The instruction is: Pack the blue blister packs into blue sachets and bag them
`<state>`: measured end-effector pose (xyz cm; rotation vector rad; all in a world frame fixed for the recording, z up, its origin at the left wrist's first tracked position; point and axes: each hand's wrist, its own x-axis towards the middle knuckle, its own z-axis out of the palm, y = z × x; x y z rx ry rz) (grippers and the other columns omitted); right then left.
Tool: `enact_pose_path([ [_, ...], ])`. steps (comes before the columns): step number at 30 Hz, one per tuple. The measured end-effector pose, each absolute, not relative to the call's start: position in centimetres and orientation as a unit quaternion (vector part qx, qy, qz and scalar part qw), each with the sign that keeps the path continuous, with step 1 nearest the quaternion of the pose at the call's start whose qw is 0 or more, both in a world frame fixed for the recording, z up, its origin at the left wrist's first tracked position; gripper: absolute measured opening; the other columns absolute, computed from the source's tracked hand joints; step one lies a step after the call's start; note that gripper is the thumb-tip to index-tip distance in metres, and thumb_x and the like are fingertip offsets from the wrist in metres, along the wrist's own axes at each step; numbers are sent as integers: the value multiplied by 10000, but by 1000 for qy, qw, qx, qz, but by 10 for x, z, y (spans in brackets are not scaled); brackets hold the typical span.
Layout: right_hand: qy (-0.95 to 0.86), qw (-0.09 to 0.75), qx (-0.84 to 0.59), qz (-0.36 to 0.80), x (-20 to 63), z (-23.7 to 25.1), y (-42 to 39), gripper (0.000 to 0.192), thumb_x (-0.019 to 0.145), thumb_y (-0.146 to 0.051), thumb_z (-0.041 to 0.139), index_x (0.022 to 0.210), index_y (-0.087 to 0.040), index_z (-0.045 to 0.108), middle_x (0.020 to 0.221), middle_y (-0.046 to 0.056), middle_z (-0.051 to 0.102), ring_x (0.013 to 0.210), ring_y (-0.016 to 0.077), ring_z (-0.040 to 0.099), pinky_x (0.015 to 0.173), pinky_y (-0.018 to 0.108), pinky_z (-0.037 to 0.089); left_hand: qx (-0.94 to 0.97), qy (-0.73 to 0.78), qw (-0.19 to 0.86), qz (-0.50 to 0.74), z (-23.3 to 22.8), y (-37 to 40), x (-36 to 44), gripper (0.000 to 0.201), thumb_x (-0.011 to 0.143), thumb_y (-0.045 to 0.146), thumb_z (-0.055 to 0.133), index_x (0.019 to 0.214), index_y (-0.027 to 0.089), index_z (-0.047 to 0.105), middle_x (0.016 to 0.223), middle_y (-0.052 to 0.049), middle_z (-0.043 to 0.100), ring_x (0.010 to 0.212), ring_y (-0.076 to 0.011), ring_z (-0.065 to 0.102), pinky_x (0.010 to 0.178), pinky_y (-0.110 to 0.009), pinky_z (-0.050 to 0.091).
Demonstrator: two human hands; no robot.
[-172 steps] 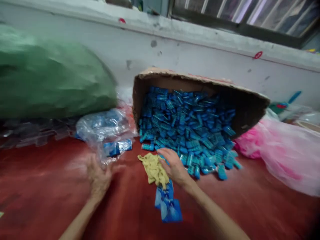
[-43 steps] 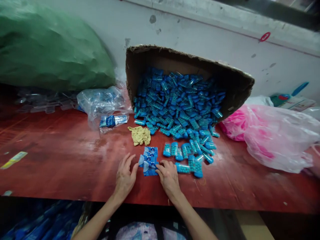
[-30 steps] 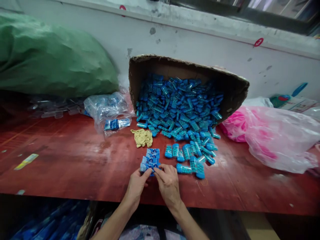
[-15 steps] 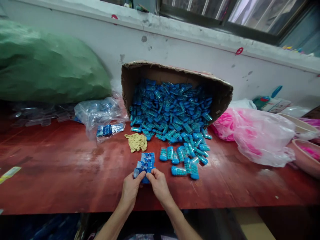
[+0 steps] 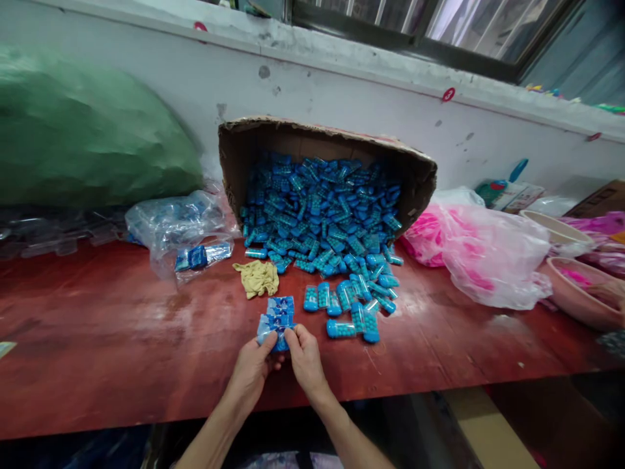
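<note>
Both of my hands meet at the near edge of a red table [image 5: 97,339]. My left hand [image 5: 251,368] and my right hand [image 5: 303,355] pinch the near end of a small stack of blue printed cards [image 5: 276,319] that lies flat on the table. Just right of the cards lie several loose blue capsule-shaped packs [image 5: 349,306]. Behind them a cardboard box [image 5: 234,156] lies tipped on its side, and a heap of the same blue packs [image 5: 322,215] spills out of it. A crumpled yellow cloth [image 5: 256,278] lies beyond the cards.
A large green sack [image 5: 83,137] fills the back left. A clear plastic bag with blue items [image 5: 180,225] lies left of the box. Pink and white plastic bags [image 5: 481,254] and a pink basin [image 5: 581,293] stand on the right. A white wall [image 5: 342,91] runs behind.
My hands left the yellow cloth and came together on the blue cards near the table edge. Several blue packs now lie loose on the table. The view shifted right.
</note>
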<state>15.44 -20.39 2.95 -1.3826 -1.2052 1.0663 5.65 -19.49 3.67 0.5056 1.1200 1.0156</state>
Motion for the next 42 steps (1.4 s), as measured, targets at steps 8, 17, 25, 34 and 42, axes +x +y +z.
enact_pose_path([
  [8,-682,287,-663,113,226,52,-211,203,801,-213,510,995,-208,569,988,88,566,882,231,530,723,319,407,140,508,734,429,42,-205,40,218,634,295,677,699,157,521,502,21,589,361,-66,475,332,-160,301],
  [17,-721,10,-692,12,243,48,-185,204,784,-302,567,969,-216,557,920,75,575,714,215,612,471,250,373,34,470,792,388,42,-210,37,144,793,233,528,685,139,514,492,-13,579,381,-75,504,355,-155,364],
  [25,-685,46,-727,9,232,58,-181,447,848,-236,418,1287,-174,357,985,100,576,759,211,622,497,250,423,11,474,790,389,40,-208,34,87,800,194,508,729,146,524,502,-4,588,410,-112,550,379,-189,417],
  [34,-582,341,-709,206,237,56,-178,408,797,-181,401,1199,-164,471,953,93,603,768,206,614,646,317,496,-23,456,800,390,44,-208,29,226,818,242,481,645,115,552,467,-20,566,408,-94,531,389,-174,421],
  [42,-255,562,-478,626,217,65,-212,447,706,-306,613,1121,-224,467,795,-17,557,580,122,598,437,243,524,0,467,790,398,39,-208,32,210,809,246,500,652,119,558,461,-14,565,410,-99,542,392,-179,422],
])
